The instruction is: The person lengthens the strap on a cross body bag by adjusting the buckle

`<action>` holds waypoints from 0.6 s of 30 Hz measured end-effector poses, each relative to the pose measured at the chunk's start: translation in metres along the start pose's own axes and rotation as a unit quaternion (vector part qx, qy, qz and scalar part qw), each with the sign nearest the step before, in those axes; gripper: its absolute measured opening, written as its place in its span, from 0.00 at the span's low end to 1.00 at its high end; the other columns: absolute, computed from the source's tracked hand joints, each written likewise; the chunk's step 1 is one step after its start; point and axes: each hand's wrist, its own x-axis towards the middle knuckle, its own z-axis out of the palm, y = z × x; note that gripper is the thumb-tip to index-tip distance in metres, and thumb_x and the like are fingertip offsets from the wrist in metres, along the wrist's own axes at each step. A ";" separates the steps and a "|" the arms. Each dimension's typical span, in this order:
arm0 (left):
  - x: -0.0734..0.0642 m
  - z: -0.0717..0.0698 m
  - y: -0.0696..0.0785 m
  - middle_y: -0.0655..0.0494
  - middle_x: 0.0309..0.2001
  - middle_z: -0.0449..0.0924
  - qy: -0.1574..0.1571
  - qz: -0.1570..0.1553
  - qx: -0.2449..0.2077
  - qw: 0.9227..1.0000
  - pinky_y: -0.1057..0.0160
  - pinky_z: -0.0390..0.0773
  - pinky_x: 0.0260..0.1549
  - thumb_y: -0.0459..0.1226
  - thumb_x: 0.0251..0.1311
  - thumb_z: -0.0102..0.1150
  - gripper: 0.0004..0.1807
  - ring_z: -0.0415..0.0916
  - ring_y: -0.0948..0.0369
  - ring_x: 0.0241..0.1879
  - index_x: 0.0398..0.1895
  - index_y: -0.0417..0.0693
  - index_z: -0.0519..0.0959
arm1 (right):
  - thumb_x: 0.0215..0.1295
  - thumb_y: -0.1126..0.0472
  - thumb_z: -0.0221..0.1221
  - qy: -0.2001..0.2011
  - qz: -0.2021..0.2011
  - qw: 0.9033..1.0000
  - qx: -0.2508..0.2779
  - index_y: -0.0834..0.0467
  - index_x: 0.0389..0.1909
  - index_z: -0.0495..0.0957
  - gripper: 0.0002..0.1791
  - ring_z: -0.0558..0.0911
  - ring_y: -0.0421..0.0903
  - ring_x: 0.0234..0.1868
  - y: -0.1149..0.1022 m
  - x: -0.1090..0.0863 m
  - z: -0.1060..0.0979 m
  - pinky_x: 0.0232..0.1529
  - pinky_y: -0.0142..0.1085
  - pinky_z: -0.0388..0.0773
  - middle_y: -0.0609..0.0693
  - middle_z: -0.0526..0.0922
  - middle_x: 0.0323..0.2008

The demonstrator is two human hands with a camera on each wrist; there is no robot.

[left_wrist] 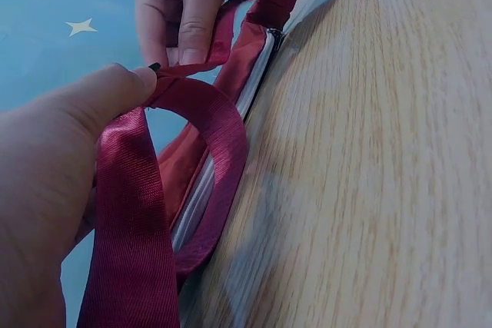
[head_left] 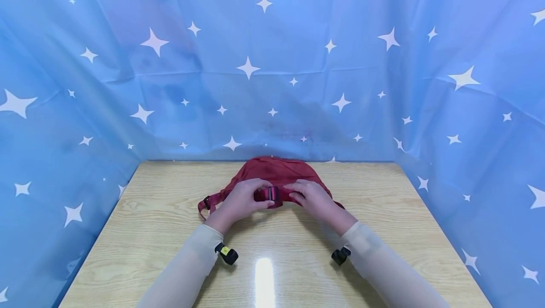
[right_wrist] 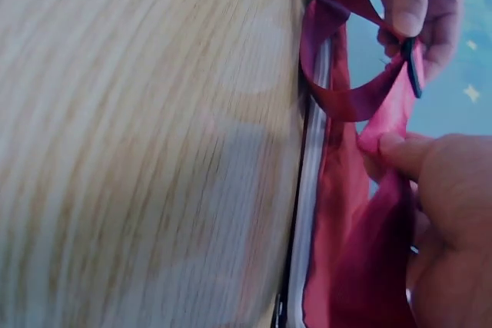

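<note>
A red fabric bag (head_left: pixel 276 168) lies toward the back of the table, with a flat red strap (left_wrist: pixel 131 228) raised along its near side. My left hand (head_left: pixel 242 199) pinches the strap at a black slider buckle (right_wrist: pixel 413 67), thumb on its edge. To the right of the buckle, my right hand (head_left: pixel 315 199) holds the same strap between thumb and fingers. Between the hands, a loop of strap (left_wrist: pixel 223 159) hangs down beside the bag's pale zipper (right_wrist: pixel 311 182). Part of the bag is hidden behind both hands.
The wooden table (head_left: pixel 170 251) ends at the back and sides against a blue curtain (head_left: pixel 298 29) with white stars. A second strap end with a black buckle (head_left: pixel 207 202) lies left of the left hand. Both wrists wear small black cameras.
</note>
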 end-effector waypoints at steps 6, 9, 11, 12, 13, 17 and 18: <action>0.000 0.001 0.000 0.61 0.57 0.87 0.002 0.005 -0.002 1.000 0.56 0.85 0.56 0.51 0.68 0.78 0.25 0.83 0.63 0.55 0.65 0.55 0.86 | 0.76 0.51 0.73 -0.039 0.027 0.995 0.090 0.51 0.77 0.77 0.33 0.84 0.47 0.61 -0.009 0.001 0.000 0.62 0.50 0.83 0.46 0.84 0.62; 0.001 0.002 0.000 0.61 0.59 0.87 -0.002 0.008 -0.003 1.000 0.56 0.84 0.59 0.50 0.68 0.78 0.26 0.83 0.63 0.58 0.66 0.54 0.86 | 0.74 0.49 0.74 -0.045 0.010 0.993 0.108 0.49 0.79 0.75 0.36 0.79 0.48 0.71 -0.013 0.004 0.003 0.70 0.52 0.78 0.45 0.81 0.69; 0.002 0.002 -0.001 0.60 0.60 0.87 -0.007 0.008 -0.006 1.000 0.56 0.83 0.60 0.50 0.68 0.78 0.27 0.83 0.62 0.59 0.67 0.54 0.85 | 0.74 0.49 0.74 -0.037 0.002 0.993 0.110 0.49 0.78 0.76 0.35 0.79 0.47 0.71 -0.016 0.005 0.004 0.71 0.51 0.77 0.44 0.81 0.69; 0.002 0.003 -0.001 0.59 0.61 0.87 -0.010 0.009 -0.007 1.000 0.56 0.83 0.61 0.49 0.68 0.78 0.27 0.83 0.62 0.60 0.67 0.53 0.85 | 0.74 0.49 0.74 -0.031 -0.001 0.994 0.108 0.49 0.77 0.77 0.34 0.79 0.46 0.70 -0.017 0.006 0.005 0.71 0.50 0.77 0.44 0.82 0.68; 0.002 0.003 -0.001 0.59 0.61 0.87 -0.013 0.009 -0.008 1.000 0.56 0.83 0.62 0.49 0.69 0.77 0.27 0.82 0.62 0.61 0.68 0.53 0.85 | 0.73 0.50 0.74 -0.025 -0.004 0.994 0.105 0.49 0.76 0.78 0.33 0.80 0.45 0.69 -0.018 0.006 0.005 0.70 0.50 0.78 0.43 0.83 0.66; 0.001 0.002 -0.002 0.57 0.64 0.86 -0.026 0.002 -0.020 0.999 0.54 0.82 0.63 0.49 0.71 0.76 0.28 0.82 0.60 0.62 0.70 0.53 0.83 | 0.73 0.51 0.75 -0.003 -0.021 0.995 0.099 0.51 0.72 0.82 0.30 0.82 0.44 0.63 -0.018 0.007 0.007 0.65 0.50 0.81 0.43 0.85 0.61; 0.000 0.002 -0.003 0.58 0.64 0.85 -0.031 -0.002 -0.026 0.999 0.54 0.82 0.63 0.50 0.71 0.75 0.28 0.82 0.60 0.62 0.70 0.53 0.83 | 0.73 0.51 0.75 0.001 -0.025 0.995 0.098 0.51 0.72 0.82 0.29 0.82 0.43 0.62 -0.017 0.007 0.008 0.64 0.50 0.82 0.43 0.84 0.60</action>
